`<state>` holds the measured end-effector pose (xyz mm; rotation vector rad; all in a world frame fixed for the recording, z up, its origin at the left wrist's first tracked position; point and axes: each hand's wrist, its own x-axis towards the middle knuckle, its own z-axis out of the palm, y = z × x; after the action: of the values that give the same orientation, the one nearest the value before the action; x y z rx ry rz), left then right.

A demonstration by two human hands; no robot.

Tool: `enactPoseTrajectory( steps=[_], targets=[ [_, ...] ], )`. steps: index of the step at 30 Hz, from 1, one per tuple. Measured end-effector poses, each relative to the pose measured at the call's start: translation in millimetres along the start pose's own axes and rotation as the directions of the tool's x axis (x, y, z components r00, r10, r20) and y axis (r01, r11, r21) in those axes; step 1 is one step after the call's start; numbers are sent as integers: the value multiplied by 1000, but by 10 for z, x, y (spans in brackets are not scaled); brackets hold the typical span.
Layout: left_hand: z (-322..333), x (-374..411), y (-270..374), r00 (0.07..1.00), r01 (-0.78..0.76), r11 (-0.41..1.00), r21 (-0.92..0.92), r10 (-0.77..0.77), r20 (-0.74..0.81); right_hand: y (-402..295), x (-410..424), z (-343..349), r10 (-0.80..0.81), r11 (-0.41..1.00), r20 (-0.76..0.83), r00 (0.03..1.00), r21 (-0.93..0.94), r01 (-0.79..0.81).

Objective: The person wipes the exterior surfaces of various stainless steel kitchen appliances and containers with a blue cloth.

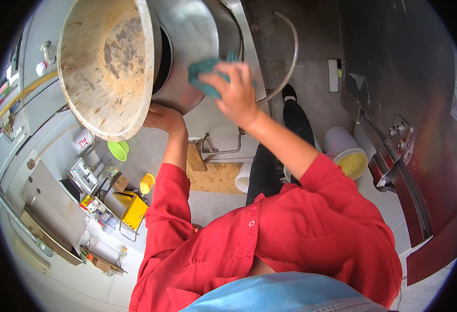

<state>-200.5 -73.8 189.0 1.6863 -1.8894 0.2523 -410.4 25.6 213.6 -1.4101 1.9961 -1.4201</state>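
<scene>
A large round metal bowl (92,97), stained brown and grey inside, is tilted on its side at the upper left. My left hand (166,118) supports it at its lower right edge, with the fingers hidden behind the rim. Beside the bowl, a shiny stainless-steel round part (191,35) surrounds a dark opening (163,62). In my right hand (232,91), blurred by motion, is a green cloth or scouring pad (205,76), over the steel surface. Whether the pad touches the steel cannot be told.
A ribbed hose (293,50) curves down beyond the steel worktop (251,46). At right stand a white bucket with yellow contents (339,146) and a dark metal cabinet (407,78). On the left are a lime-green basin (118,150), a yellow box (134,210) and a yellow jug (147,183).
</scene>
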Motion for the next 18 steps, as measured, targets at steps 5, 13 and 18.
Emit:
enactPoseTrajectory(
  steps=[5, 13, 18],
  targets=[
    [-48, 46, 173, 998, 43, 995, -89, -38, 58, 433, -297, 238, 597, 762, -140, 790, 406, -504],
    [0, 77, 149, 999, 15, 999, -37, -14, 33, 1486, 1825, 756, 288, 876, -77, 954, 425, -230],
    [-67, 54, 145, 993, 61, 998, -20, -59, 99, 2076, 934, 998, 705, 708, 91, 703, -30, -706]
  ],
)
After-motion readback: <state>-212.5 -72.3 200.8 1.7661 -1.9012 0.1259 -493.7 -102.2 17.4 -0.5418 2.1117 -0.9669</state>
